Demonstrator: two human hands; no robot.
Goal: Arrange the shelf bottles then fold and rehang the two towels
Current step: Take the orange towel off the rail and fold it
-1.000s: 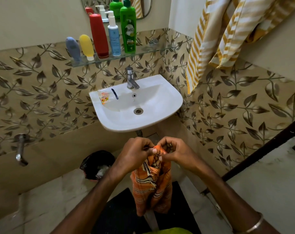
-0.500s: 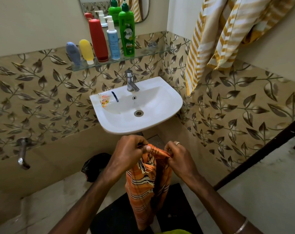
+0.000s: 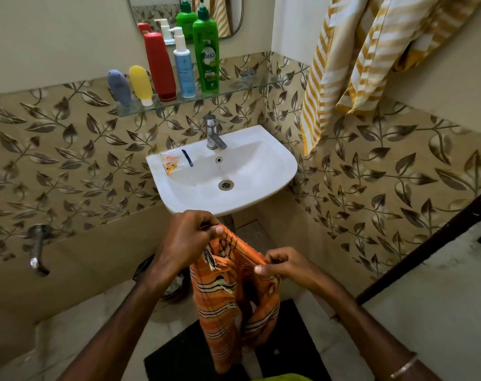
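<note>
Both hands pinch the top edge of the orange striped towel (image 3: 234, 292) below the sink (image 3: 275, 171): the left hand (image 3: 184, 240) at its upper corner, the right hand (image 3: 283, 266) lower, cloth hanging down between them

A small home bathroom is shown: a white wall-mounted washbasin (image 3: 261, 171) with a tap (image 3: 213, 133) at center frame, toiletry bottles lined up on a glass shelf (image 3: 234, 88) under a mirror (image 3: 234, 15), leaf-patterned tiles (image 3: 55, 160) all round.
</note>
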